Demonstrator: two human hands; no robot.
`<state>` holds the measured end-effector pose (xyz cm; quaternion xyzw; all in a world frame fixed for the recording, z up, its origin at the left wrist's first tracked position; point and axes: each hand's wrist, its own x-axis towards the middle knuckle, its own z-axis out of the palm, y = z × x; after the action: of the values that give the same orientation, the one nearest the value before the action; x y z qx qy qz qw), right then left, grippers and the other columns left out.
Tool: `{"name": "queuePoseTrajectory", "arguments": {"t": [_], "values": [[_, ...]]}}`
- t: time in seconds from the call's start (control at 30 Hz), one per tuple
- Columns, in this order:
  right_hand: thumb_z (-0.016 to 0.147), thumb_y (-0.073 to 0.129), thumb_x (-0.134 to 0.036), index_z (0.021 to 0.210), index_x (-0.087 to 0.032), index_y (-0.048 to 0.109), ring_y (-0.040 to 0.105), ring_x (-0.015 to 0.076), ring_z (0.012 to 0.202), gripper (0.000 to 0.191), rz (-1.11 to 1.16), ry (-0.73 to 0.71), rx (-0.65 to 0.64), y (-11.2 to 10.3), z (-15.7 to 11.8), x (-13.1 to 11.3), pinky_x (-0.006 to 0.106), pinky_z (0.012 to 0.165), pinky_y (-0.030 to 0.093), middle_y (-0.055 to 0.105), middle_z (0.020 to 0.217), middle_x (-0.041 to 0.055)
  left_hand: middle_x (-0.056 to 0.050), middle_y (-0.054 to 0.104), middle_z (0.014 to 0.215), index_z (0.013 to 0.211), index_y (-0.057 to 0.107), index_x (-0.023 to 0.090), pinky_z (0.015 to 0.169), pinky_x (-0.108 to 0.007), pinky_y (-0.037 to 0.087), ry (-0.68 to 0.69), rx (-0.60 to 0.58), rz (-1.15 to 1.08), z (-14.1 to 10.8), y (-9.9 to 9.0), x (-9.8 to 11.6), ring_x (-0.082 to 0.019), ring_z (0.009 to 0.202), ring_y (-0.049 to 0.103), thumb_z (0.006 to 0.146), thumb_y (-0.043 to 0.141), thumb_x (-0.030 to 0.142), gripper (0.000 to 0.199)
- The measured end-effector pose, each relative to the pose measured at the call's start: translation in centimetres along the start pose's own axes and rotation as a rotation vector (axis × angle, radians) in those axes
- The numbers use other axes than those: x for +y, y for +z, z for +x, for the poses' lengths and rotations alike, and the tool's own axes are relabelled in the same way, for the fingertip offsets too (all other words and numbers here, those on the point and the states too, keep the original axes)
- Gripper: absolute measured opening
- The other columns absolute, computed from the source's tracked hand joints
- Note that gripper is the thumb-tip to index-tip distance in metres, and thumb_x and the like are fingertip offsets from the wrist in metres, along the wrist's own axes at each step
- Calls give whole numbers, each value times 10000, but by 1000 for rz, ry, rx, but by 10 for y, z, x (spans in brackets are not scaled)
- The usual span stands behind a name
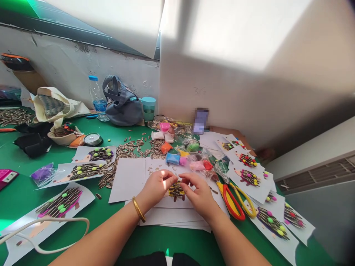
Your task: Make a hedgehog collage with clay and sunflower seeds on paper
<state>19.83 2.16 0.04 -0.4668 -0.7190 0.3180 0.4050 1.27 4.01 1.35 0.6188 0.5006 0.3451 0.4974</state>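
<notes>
My left hand (pixel 159 186), with a gold bangle (pixel 138 209) at the wrist, is closed in a pinch over a small hedgehog picture (pixel 176 189) on white paper. My right hand (pixel 199 190) is curled from the other side, thumb and forefinger drawn close together. The fingertips of both hands nearly meet just above the picture; anything between them is too small to make out. Dark striped seeds cover the hedgehog's back, with a yellow edge showing. A folded blank sheet (pixel 127 180) lies left of my hands, and a few seeds rest on the paper behind them.
Loose sunflower seeds (pixel 127 150) are heaped behind the paper. Packets of coloured clay, including a blue one (pixel 172 159), stand beyond my hands. Red-and-yellow scissors (pixel 233 203) lie at right near several seed hedgehog cards (pixel 249 177). A white cable (pixel 83 220) loops at left.
</notes>
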Motion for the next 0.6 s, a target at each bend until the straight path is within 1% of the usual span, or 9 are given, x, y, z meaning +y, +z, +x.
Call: {"name": "queuePoseTrajectory", "arguments": {"t": [0.07, 0.13, 0.23, 0.3, 0.4, 0.53, 0.6], "values": [[918, 583, -260, 1186, -272, 648, 624, 197, 932, 275, 18, -98, -79, -1, 0, -6, 332, 850, 485, 698, 1026, 45, -45, 707, 773, 797, 685, 166, 694, -295, 494, -5, -92, -72, -2, 2, 2, -200, 756, 642, 809, 635, 403, 243], [931, 583, -268, 1161, -287, 669, 626, 194, 930, 247, 44, -147, -123, -1, 0, -10, 330, 846, 482, 702, 1007, 40, -42, 699, 742, 783, 677, 150, 692, -296, 498, -34, -155, -149, -4, 3, 4, -195, 732, 640, 784, 669, 398, 247], [922, 608, -279, 991, -260, 717, 617, 186, 824, 131, 43, -154, -78, -3, 0, -12, 313, 764, 481, 680, 850, 31, -28, 669, 691, 740, 653, 143, 653, -280, 484, -66, -203, -210, -6, 3, 7, -176, 680, 621, 796, 661, 432, 294], [919, 611, -278, 914, -246, 718, 604, 186, 790, 112, 23, -152, -37, -5, 0, -11, 312, 735, 473, 659, 799, 29, -23, 664, 712, 746, 654, 145, 637, -264, 469, -66, -230, -211, -8, 2, 9, -160, 674, 602, 838, 610, 466, 337], [932, 584, -275, 920, -245, 712, 603, 189, 789, 132, -6, -148, -25, -7, -1, -10, 319, 730, 475, 660, 804, 33, -13, 651, 728, 767, 656, 148, 630, -250, 455, -63, -229, -178, -8, 1, 9, -146, 674, 577, 858, 583, 488, 359], [932, 570, -246, 975, -242, 692, 621, 190, 838, 129, 2, -151, -13, -7, -1, -12, 324, 770, 489, 688, 885, 40, -26, 650, 737, 792, 673, 138, 634, -252, 449, -12, -244, -104, -6, 2, 6, -154, 691, 570, 873, 550, 515, 406], [927, 575, -237, 970, -241, 688, 627, 187, 837, 120, 21, -150, -24, -8, -1, -12, 320, 771, 494, 694, 890, 36, -31, 652, 730, 777, 675, 138, 620, -250, 443, 7, -252, -83, -6, 3, 5, -155, 684, 569, 888, 523, 523, 429]]}}
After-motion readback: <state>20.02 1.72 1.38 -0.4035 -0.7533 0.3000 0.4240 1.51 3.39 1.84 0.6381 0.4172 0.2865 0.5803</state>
